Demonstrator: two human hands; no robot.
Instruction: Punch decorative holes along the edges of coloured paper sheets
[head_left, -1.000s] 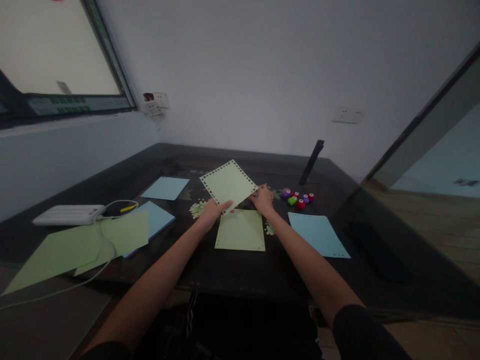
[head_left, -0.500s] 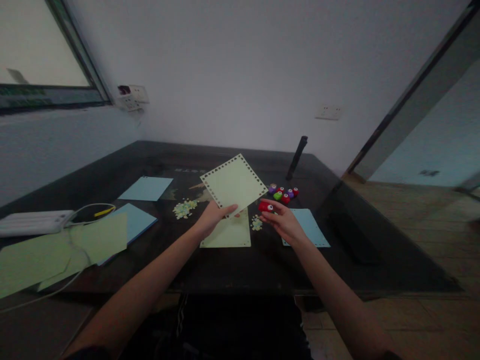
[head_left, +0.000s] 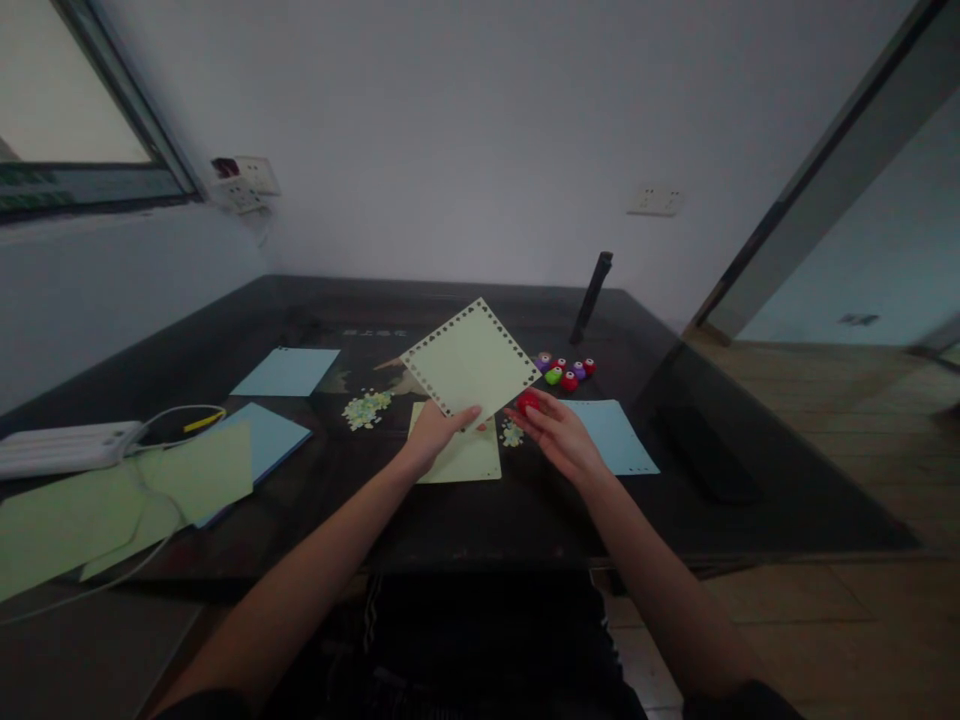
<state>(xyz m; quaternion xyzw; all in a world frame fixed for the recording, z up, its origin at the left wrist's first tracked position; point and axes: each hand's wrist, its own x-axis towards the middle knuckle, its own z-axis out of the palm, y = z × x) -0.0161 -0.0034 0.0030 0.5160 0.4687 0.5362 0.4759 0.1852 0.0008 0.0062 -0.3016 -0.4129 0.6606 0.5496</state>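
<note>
Your left hand (head_left: 431, 437) pinched the lower corner of a pale green punched sheet (head_left: 471, 359), holding it tilted up off the dark table (head_left: 465, 520), its edges lined with small holes. Your right hand (head_left: 559, 435) was closed around a small red punch (head_left: 527, 402), just right of that sheet's lower edge and nearly touching it. Directly below the raised sheet, a second green sheet (head_left: 465, 458) lay flat on the table. Just right of it sat a little heap of paper bits (head_left: 512, 434), and a larger heap (head_left: 365, 408) lay to the raised sheet's left. Right of the sheet and a little farther back, a cluster of coloured punches (head_left: 564, 369) stood together. A blue sheet (head_left: 615, 437) lay flat beside your right hand, on the side away from the green sheet.
</note>
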